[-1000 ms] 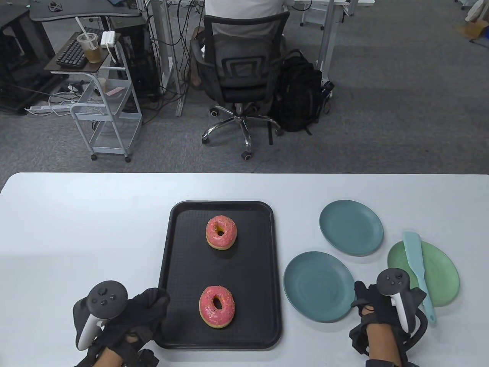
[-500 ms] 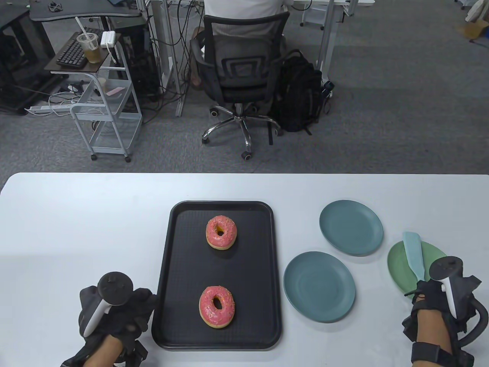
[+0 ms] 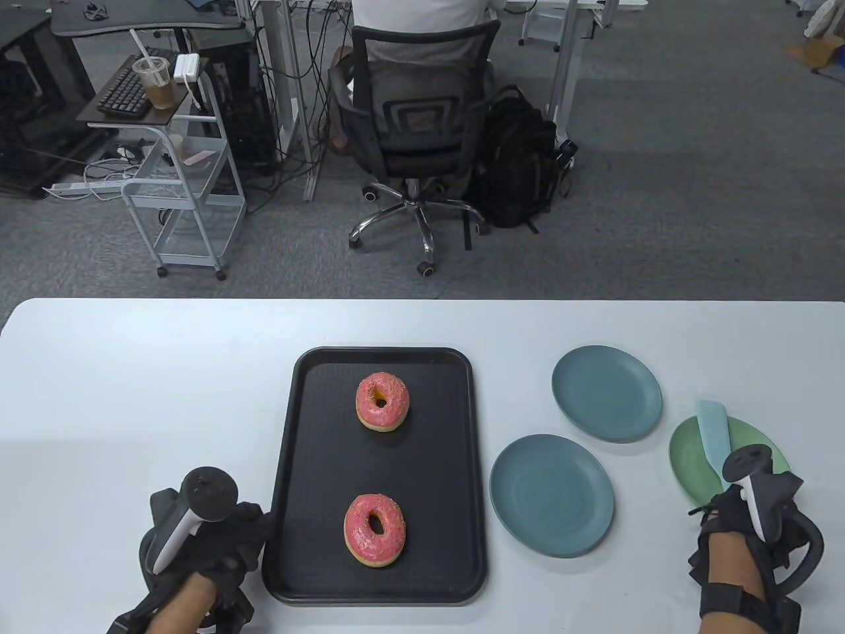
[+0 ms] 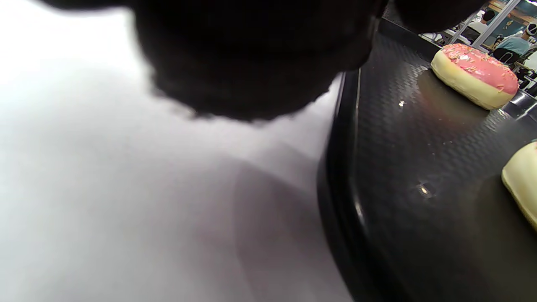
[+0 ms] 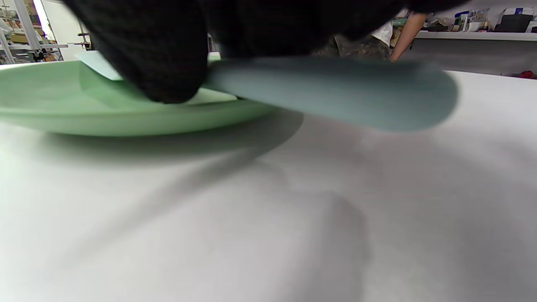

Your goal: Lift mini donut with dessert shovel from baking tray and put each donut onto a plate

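1. So, two pink donuts (image 3: 382,401) (image 3: 374,529) are sat on the black baking tray (image 3: 455,462).
2. Dessert shovel (image 3: 713,429) is laid across the green plate (image 3: 686,456); its handle is covered by the right hand (image 3: 752,512), grip can't be told.
3. Left hand (image 3: 218,541) is rested on the counter (image 3: 132,396) beside the tray, fingers loosely curled.

Grey carpet (image 3: 693,165) covers the floor beyond the white tabletop (image 3: 132,396). A black office chair (image 3: 412,125) stands beside a black backpack (image 3: 518,158). A white wheeled cart (image 3: 188,198) stands left.

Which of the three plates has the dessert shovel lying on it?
The light green plate at the far right, under the dessert shovel; the two teal plates are bare.
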Available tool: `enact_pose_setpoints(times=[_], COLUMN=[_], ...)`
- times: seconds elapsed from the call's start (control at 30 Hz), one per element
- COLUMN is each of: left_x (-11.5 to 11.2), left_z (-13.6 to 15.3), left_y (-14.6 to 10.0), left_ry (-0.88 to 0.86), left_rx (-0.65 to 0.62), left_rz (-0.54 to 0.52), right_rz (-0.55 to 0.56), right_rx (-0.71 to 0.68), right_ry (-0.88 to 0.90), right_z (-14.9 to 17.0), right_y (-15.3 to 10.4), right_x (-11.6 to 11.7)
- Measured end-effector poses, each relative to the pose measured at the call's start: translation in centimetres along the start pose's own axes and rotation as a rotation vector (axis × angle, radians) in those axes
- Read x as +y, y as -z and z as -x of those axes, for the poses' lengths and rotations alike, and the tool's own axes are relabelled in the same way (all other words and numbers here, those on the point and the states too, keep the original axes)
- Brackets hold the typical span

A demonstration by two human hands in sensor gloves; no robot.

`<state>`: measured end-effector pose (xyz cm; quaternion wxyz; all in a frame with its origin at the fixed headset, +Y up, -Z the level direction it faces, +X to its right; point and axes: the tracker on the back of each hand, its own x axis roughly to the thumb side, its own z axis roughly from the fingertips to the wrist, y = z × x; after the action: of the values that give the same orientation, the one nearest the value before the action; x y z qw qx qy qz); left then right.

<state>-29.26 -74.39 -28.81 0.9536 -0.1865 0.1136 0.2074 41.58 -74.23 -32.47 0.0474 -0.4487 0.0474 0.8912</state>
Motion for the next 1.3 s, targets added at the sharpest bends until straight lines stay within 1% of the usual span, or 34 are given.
enact_pose_setpoints(times=[0.1,0.27,0.43,0.53,0.6,0.67,0.7,0.73,0.8,0.93,0.97,1.1,1.13,1.3], left_x=[-0.2,-0.4,-0.9,-1.2,-1.5,-1.8,-1.8,-1.8,-1.8,-1.9,-2.0,-2.0,-2.1,-2.5], left_z=[0.2,0.4,0.2,0.3,0.4,0.5,0.5,0.5,0.4,0.3,0.3,0.3,0.2,-0.3], left_y=[0.1,0.4,0.5,0.8,1.0,1.3,1.3,1.3,1.2,1.2,1.1,1.1,1.1,1.1], left_ry=[-0.001,0.004,0.037,0.051,0.065,0.081,0.087,0.087,0.09,0.102,0.1,0.102,0.107,0.135], left_rx=[0.008,0.02,0.034,0.049,0.06,0.072,0.077,0.077,0.075,0.073,0.071,0.065,0.065,0.058], left_rz=[0.011,0.019,0.012,0.024,0.033,0.048,0.032,0.03,0.031,0.02,0.022,0.021,0.019,0.015], right_rz=[-0.001,0.051,0.118,0.137,0.157,0.188,0.199,0.202,0.221,0.214,0.201,0.183,0.167,0.139], right_rx=[-0.008,-0.039,-0.047,-0.091,-0.157,-0.245,-0.289,-0.306,-0.39,-0.516,-0.571,-0.686,-0.728,-0.841], right_ry=[0.035,0.052,0.173,0.225,0.257,0.311,0.325,0.325,0.322,0.311,0.286,0.254,0.238,0.161], right_z=[0.2,0.2,1.3,1.4,1.0,0.2,-0.4,-0.7,-2.1,-4.9,-6.4,-9.4,-10.6,-13.9], right_y=[0.0,-0.6,-1.3,-2.1,-3.0,-4.3,-5.1,-5.4,-7.2,-10.3,-11.9,-15.4,-16.7,-20.1], right_x=[0.0,-0.2,-1.7,-2.8,-3.6,-4.4,-4.8,-5.0,-5.7,-6.6,-6.8,-6.9,-6.8,-6.2])
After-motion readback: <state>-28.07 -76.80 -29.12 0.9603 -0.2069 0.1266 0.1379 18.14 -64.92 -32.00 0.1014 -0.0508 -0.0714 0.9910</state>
